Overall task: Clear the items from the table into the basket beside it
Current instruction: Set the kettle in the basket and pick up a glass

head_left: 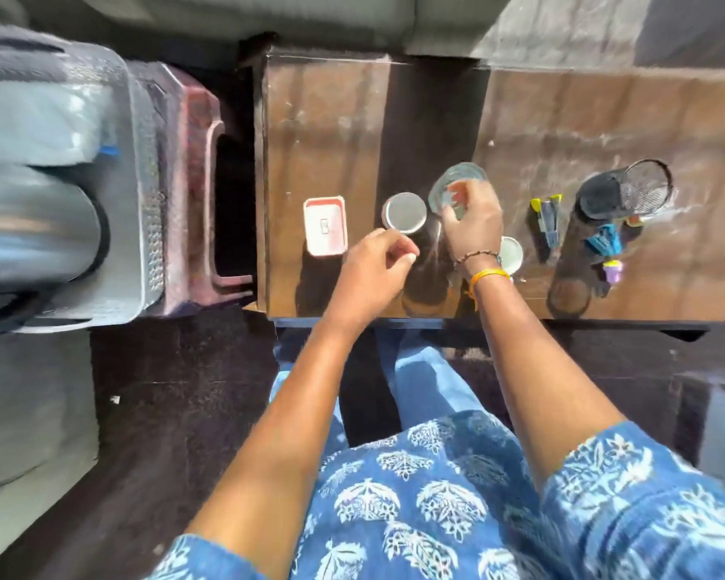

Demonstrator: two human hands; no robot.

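Note:
My right hand [471, 221] grips a clear drinking glass [457, 184] at the middle of the glossy brown table [323, 131]. My left hand [373, 270] hovers just in front of a steel cup [404, 212], fingers loosely curled and holding nothing. A red-and-white lidded box [325, 226] lies to the left of the cup. A small white bowl [512, 254] shows partly behind my right wrist. The grey plastic basket [143, 169] stands to the left of the table on a red stool [193, 194], with blurred items inside.
On the right of the table lie a stapler [545, 221], a black mesh pen holder [626, 192] on its side, and small blue and purple items [605, 244]. A gap separates stool and table. Dark floor lies below the table's front edge.

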